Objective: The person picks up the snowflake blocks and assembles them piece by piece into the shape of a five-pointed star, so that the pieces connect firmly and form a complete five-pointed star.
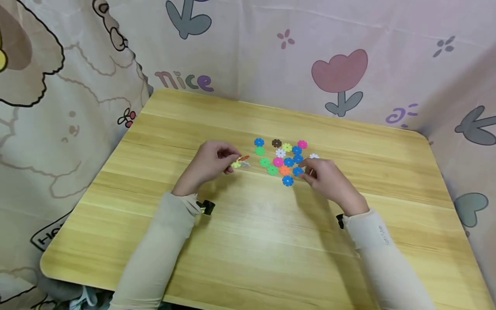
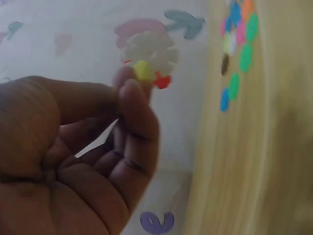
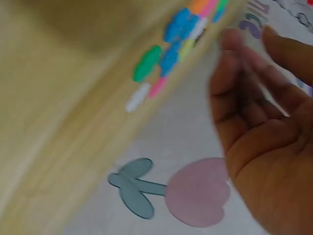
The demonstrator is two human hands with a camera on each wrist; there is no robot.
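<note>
1. Blurring spoils both wrist views: the right wrist view smears the right hand (image 3: 264,122) and the loose snowflake discs (image 3: 171,54) into soft colour patches, so no disc's notches can be made out there.
2. Hiding most of its own grip in the head view, the left hand (image 1: 211,162) shows only a bit of yellow, orange and white at its fingertips, just above the wooden table (image 1: 248,241).
3. The left wrist view fills that gap: thumb and fingertips pinch a small joined cluster of discs (image 2: 148,61), a white one uppermost with yellow and red pieces below it.
4. The right hand sits at the right edge of the loose discs (image 1: 284,159) in the head view, touching or just beside a blue one; whether it touches cannot be told.
5. Its fingers look relaxed and loosely bent in the right wrist view, with nothing seen between them.
6. Only the head view shows both beige sleeves (image 1: 155,254) and the patterned cloth (image 1: 341,69) around the table.
</note>
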